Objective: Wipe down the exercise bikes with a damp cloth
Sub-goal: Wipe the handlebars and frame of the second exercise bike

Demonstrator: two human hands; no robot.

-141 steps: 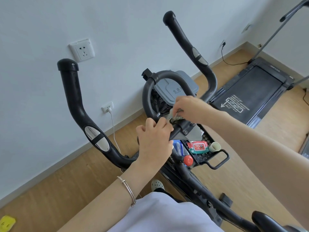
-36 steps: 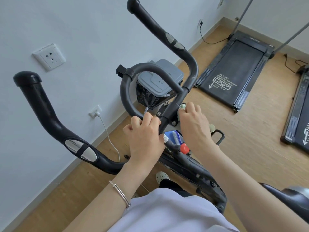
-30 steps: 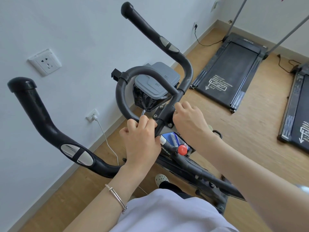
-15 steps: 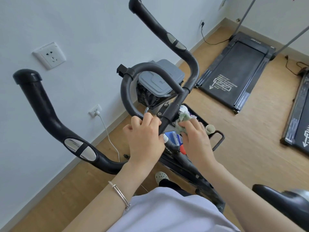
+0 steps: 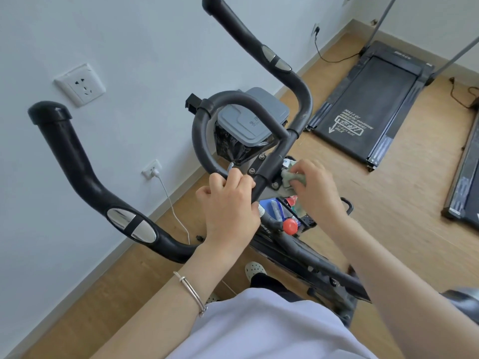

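While the left hand (image 5: 230,203) closes its grip around the lower curve of the handlebar loop (image 5: 199,133) of the exercise bike (image 5: 298,247), fingers curled over the bar just beside the centre stem (image 5: 272,164), the right hand (image 5: 316,195) holds a crumpled green cloth (image 5: 290,180). Its grip is a pinch of curled fingers and thumb, and it presses the cloth against the metal bracket on the right side of the stem; a loose end of the cloth hangs down below the hand. A thin bracelet (image 5: 191,294) sits on the left wrist. Under the hands, a red knob (image 5: 289,226) shows on the bike frame. Behind the loop a grey-lidded bin (image 5: 248,120) lined with a black bag stands against the wall, and a treadmill (image 5: 363,99) lies flat on the wooden floor further right.
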